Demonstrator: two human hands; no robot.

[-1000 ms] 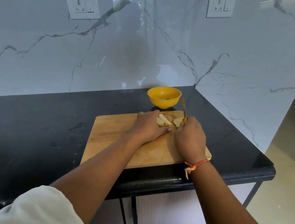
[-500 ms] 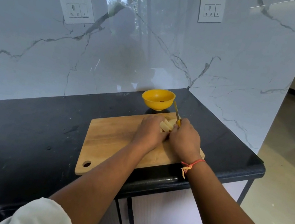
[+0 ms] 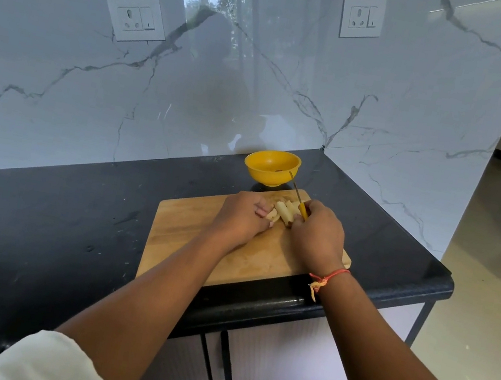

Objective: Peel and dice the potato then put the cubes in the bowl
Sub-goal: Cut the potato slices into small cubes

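- Several potato strips are lying bunched on the cutting board, long sides running roughly away from us.
- We're keeping them between both hands: left hand curling its fingers onto them, right hand gripping the knife, blade pointing toward the bowl.
- Everything's sitting on a black countertop against a marble wall.

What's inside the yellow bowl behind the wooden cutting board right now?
The round yellow bowl shows a mostly bare yellow inside with one small dark bit that I cannot identify. No potato cubes show. Its near wall hides the bottom.
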